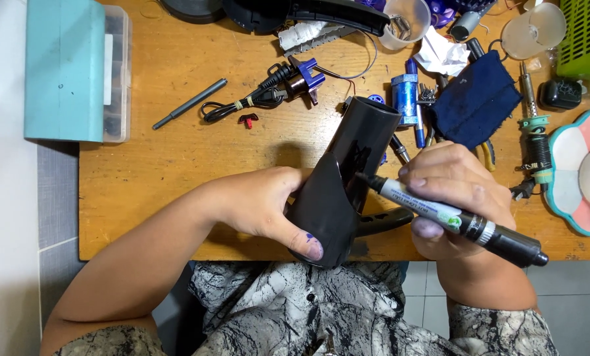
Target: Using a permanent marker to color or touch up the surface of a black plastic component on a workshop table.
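Our left hand point(268, 207) grips the glossy black plastic hair-dryer shell point(344, 181); our right hand point(456, 191) holds a black-and-grey marker pen point(450, 217), tip touching it, over the wooden table point(169, 158).

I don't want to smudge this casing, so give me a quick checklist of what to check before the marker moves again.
1. Left hand grips the black hair dryer shell firmly: ok, fingers wrap its wide end.
2. Marker uncapped, tip at the shell: ok, the tip meets the shell's side.
3. Right hand steady on the marker: ok, held like a pen.
4. Ink flowing: cannot tell, black on black.
5. Fingers clean: not ok, the left thumb shows a purple stain.
6. Space around the shell: not ok, the blue cloth, pliers and small parts crowd the wooden table.
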